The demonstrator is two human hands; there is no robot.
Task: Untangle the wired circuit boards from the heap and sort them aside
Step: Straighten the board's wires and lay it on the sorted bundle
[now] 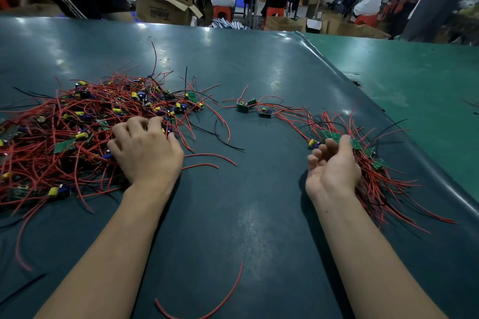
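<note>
At frame left the tangled heap of red-wired green circuit boards [85, 122] is dug into by the curled left hand [145, 147]; the right hand [333, 163], loosely open beside the sorted bundle [373, 163], is best kept free so one board is lifted slowly.

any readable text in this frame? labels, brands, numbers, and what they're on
None can be read.
Cardboard box behind the table: dark print on its side, too blurred to read.
Circuit boards in the middle of the table: any markings too small to read.
Heap under the left hand and bundle beside the right hand: no legible markings.
</note>
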